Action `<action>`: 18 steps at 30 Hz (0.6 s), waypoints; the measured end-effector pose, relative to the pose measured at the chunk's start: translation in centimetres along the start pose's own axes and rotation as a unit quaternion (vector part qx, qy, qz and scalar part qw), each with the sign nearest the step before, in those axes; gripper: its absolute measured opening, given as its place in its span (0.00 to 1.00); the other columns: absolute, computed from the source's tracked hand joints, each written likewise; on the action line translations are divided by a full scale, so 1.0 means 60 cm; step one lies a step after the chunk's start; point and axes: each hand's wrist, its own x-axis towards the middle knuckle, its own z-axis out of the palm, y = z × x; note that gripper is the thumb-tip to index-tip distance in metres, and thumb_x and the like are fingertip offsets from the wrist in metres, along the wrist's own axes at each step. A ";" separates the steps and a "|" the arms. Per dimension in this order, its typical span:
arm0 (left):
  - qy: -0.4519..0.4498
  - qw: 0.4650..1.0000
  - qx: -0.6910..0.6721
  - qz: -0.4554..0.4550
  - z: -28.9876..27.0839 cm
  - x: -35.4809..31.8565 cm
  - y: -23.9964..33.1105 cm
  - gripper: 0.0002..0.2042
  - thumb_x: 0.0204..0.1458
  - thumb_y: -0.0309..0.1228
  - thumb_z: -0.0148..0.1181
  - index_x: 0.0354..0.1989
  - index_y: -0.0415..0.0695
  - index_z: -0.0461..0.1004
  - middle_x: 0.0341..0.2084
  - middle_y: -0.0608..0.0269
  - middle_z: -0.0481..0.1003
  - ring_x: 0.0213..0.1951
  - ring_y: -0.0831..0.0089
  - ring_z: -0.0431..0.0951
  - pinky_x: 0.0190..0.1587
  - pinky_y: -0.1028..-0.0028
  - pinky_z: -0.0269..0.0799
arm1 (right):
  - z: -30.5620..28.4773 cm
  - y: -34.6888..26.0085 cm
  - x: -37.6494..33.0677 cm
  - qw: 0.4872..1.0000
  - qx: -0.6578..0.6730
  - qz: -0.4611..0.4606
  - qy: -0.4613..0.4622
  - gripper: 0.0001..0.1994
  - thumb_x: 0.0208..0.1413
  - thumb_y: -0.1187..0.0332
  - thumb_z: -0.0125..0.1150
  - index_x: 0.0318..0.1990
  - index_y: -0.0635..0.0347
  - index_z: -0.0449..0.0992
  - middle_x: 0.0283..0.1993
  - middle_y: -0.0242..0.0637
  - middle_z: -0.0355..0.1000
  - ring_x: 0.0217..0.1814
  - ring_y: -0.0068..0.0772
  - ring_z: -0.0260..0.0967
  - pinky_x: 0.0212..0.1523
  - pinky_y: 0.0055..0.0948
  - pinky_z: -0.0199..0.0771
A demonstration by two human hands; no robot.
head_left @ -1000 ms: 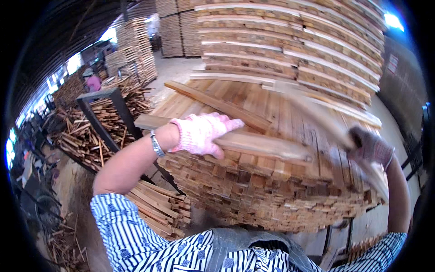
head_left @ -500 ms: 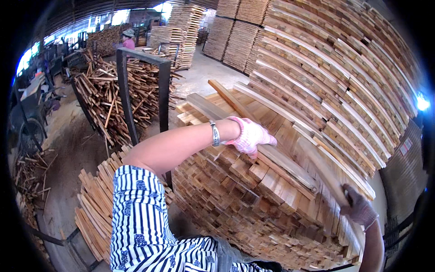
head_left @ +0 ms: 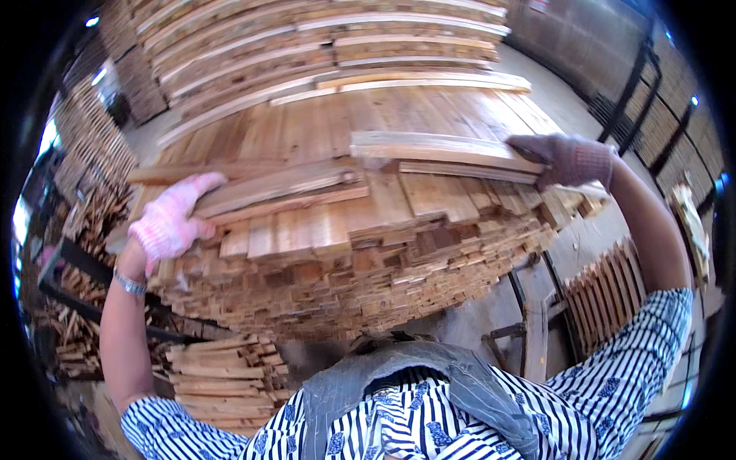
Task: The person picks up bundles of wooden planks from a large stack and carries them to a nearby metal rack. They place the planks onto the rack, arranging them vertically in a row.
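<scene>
A big stack of wooden planks (head_left: 307,238) spreads before me, its top layer laid with flat boards. At its left, my left hand (head_left: 172,222), in a pink-and-white knitted glove, is closed round the end of a pair of planks (head_left: 284,184) lying one on the other. Over on the right, my right hand (head_left: 567,161), in a dark brownish glove, grips the outer end of a pale plank (head_left: 445,147). A thinner plank (head_left: 468,170) runs just beneath it, reaching the same hand. The inner ends of both pairs come close together mid-stack.
Behind rises a tall wall of layered planks (head_left: 322,46). Loose strips (head_left: 77,330) lie by a dark metal frame (head_left: 77,268) on the left. A lower bundle of sticks (head_left: 222,376) sits near me. Slatted wood (head_left: 606,291) and metal bars stand to the right.
My view has swung right to face the stack squarely. My left hand has moved to the left end of its planks; my right hand still grips its plank, now lying crosswise in view.
</scene>
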 end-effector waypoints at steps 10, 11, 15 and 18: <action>-0.003 0.999 -0.052 -0.008 0.006 0.026 0.013 0.35 0.37 0.21 0.65 0.61 0.42 0.67 0.59 0.48 0.69 0.62 0.55 0.66 0.67 0.66 0.58 | 0.003 0.043 -0.022 0.999 -0.029 0.006 -0.026 0.45 0.37 0.73 0.73 0.69 0.50 0.61 0.61 0.42 0.71 0.57 0.35 0.71 0.62 0.32 0.68; -0.004 0.999 -0.038 0.012 0.014 0.036 0.007 0.35 0.37 0.20 0.64 0.61 0.42 0.67 0.59 0.49 0.69 0.62 0.55 0.66 0.67 0.66 0.58 | -0.004 0.035 -0.026 0.997 0.000 0.036 -0.067 0.45 0.37 0.71 0.73 0.69 0.48 0.60 0.63 0.40 0.70 0.61 0.37 0.69 0.66 0.34 0.64; 0.034 0.997 -0.041 -0.047 0.004 -0.003 0.007 0.38 0.37 0.19 0.62 0.65 0.38 0.63 0.61 0.51 0.68 0.64 0.59 0.65 0.68 0.66 0.57 | 0.002 -0.002 -0.012 0.999 0.001 -0.043 -0.029 0.39 0.53 0.56 0.66 0.70 0.55 0.57 0.67 0.45 0.64 0.67 0.44 0.64 0.69 0.43 0.60; -0.026 0.999 0.018 0.034 -0.007 -0.001 0.006 0.36 0.44 0.23 0.61 0.66 0.40 0.61 0.58 0.46 0.69 0.55 0.54 0.71 0.62 0.66 0.65 | 0.041 -0.014 -0.001 0.993 0.018 -0.099 0.060 0.36 0.55 0.57 0.63 0.70 0.47 0.58 0.55 0.49 0.72 0.58 0.46 0.70 0.62 0.44 0.66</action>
